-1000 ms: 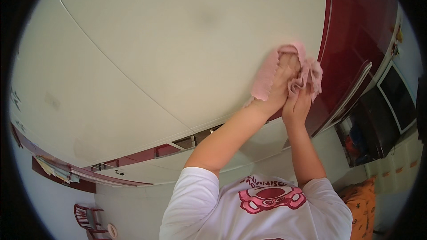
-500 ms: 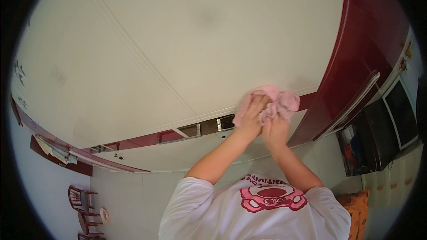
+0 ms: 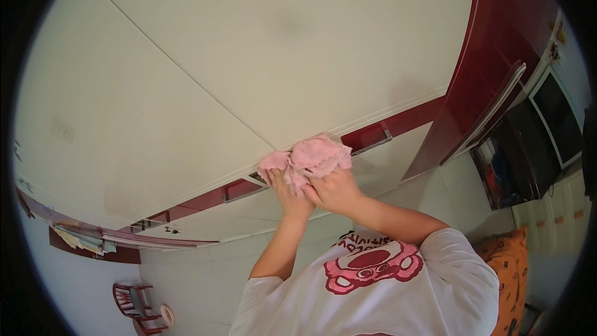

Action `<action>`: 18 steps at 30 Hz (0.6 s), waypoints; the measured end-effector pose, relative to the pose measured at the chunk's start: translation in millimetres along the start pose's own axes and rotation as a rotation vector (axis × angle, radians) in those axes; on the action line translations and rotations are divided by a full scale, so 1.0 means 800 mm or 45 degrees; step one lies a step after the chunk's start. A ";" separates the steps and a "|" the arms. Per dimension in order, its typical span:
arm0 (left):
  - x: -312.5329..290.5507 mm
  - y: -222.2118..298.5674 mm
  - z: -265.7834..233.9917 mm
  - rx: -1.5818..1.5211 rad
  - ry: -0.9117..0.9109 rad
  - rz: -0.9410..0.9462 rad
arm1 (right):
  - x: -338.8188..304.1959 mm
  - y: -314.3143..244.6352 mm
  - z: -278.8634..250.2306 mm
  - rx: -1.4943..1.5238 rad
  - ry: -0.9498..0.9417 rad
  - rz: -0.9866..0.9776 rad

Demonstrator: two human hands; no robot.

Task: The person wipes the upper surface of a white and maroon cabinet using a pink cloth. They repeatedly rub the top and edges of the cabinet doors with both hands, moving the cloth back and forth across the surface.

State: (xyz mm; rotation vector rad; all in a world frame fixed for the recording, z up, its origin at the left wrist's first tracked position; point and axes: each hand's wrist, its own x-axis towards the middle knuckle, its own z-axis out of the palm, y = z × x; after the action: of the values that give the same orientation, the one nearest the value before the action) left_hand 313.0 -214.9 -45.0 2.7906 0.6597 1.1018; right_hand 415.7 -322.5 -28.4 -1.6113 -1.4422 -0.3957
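Note:
A crumpled pink cloth point(image 3: 321, 154) lies against the cream cabinet front, over the dark red strip that runs along it. My left hand point(image 3: 290, 196) presses on its left part, fingers reaching up onto the fabric. Bunched folds sit in the grip of my right hand point(image 3: 336, 189), whose fingertips are partly hidden by the cloth. Above both hands spreads a large cream door panel point(image 3: 373, 50). The thin seam between two panels comes down to the cloth's upper left.
Shiny handles, such as one point(image 3: 373, 143) right of the cloth, sit along the red strip. A dark red side panel point(image 3: 497, 43) rises at the right, near a black cabinet point(image 3: 513, 171) and a screen point(image 3: 555, 118). A wooden chair point(image 3: 132, 298) stands lower left.
Both hands have moved left along the red strip with the cloth, uncovering the handle to the right. The cloth now covers the shiny fittings near the seam.

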 end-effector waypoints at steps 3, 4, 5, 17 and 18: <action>-0.021 0.008 0.031 -0.109 0.030 -0.019 | 0.002 0.004 -0.028 -0.059 0.041 0.040; -0.020 0.018 0.041 -0.127 -0.009 -0.008 | 0.002 0.012 -0.038 -0.109 0.079 0.058; -0.010 0.035 0.041 -0.097 -0.117 0.013 | -0.002 0.022 -0.045 -0.156 0.095 0.075; 0.102 0.193 0.097 -0.170 -0.131 0.556 | -0.030 0.136 -0.149 -0.399 0.448 0.372; 0.108 0.200 0.106 -0.166 -0.154 0.624 | -0.036 0.151 -0.150 -0.399 0.479 0.369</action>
State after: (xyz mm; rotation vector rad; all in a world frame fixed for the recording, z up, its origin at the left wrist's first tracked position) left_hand 484.0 -316.6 -18.2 2.9455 -0.1174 0.9760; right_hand 556.4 -422.5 -34.3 -1.8423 -0.8798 -0.7379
